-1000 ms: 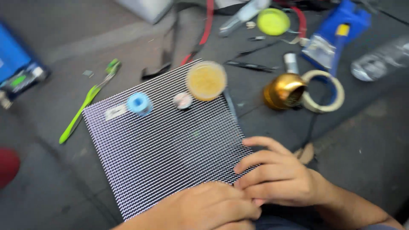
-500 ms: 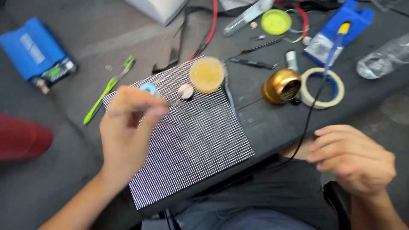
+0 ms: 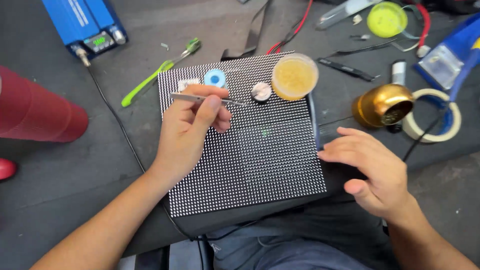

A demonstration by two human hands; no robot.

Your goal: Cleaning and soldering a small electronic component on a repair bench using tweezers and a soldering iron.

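Note:
A square black panel (image 3: 270, 165) covered in a grid of small white dots lies in front of me. My left hand (image 3: 192, 125) rests over its upper left part and pinches thin metal tweezers (image 3: 190, 98), tips pointing right toward a small round tin (image 3: 261, 91). My right hand (image 3: 372, 167) hovers at the panel's right edge, fingers spread, holding nothing. On the panel's far edge sit a blue round spool (image 3: 215, 78) and a clear tub of amber paste (image 3: 294, 76).
A green-handled brush (image 3: 150, 80) and a blue box with a small display (image 3: 87, 25) lie at the upper left. A red cylinder (image 3: 35, 107) is at the left. A gold bowl (image 3: 382, 105), tape roll (image 3: 435, 122), yellow lid (image 3: 386, 19) and black tweezers (image 3: 347, 69) crowd the right.
My left hand has settled over the panel's upper left with the tweezers level. My right hand moved from off the panel's lower right up to its right edge. The camera came closer.

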